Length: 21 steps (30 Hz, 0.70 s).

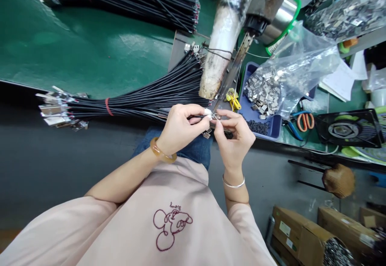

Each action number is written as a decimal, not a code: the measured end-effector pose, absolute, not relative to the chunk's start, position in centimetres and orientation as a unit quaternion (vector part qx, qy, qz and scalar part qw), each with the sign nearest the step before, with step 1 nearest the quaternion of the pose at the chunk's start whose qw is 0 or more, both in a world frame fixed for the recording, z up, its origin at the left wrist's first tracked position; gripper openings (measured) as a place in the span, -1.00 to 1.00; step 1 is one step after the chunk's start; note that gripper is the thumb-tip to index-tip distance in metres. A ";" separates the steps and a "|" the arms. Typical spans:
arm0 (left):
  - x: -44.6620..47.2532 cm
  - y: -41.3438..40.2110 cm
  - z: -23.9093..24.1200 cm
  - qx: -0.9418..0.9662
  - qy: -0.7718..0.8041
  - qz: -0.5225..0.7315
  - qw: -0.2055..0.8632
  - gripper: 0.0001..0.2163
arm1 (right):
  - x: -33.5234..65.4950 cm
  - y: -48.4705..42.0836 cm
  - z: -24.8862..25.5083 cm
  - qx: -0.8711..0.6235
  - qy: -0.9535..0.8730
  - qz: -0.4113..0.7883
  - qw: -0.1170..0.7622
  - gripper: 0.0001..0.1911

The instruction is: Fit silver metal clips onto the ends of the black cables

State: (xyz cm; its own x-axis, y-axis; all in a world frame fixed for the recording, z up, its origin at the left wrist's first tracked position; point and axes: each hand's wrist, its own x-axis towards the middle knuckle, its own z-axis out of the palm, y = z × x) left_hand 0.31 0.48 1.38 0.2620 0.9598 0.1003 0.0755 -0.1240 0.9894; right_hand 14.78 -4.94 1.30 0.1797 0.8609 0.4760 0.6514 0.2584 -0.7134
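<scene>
My left hand (183, 125) is closed in a pinch on the end of a black cable (193, 116), with something white at its fingertips. Opposite it, my right hand (234, 135) pinches at the same cable end; fine wires or a small shiny piece show between the fingertips, too small to name. Beside my left hand, a bundle of black cables (144, 100) lies along the bench edge. A red band (108, 107) ties it, and metal connectors (57, 113) sit at its left end. A plastic-wrapped tube (215, 60) slants down just above my hands.
Right of my hands stands a blue tray (276, 127) of small metal shells (264, 93). Nearby lie a yellow cutter (233, 100), orange-handled scissors (305, 121) and a black fan (346, 129). Another cable bundle (126, 0) lies at the back. A solder spool (280, 20) stands beyond the tube.
</scene>
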 end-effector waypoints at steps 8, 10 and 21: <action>0.4 1.0 1.4 0.603 0.426 0.448 0.504 -0.88 | 14.8 -4.4 1.0 -0.584 -0.645 0.096 0.483 -0.93; 0.5 1.0 1.5 0.600 0.427 0.453 0.502 -0.89 | 14.9 -4.4 1.1 -0.585 -0.651 0.088 0.476 -0.94; 0.3 1.0 1.6 0.624 0.430 0.409 0.508 -0.85 | 14.9 -5.1 1.2 -0.555 -0.705 0.015 0.441 -0.85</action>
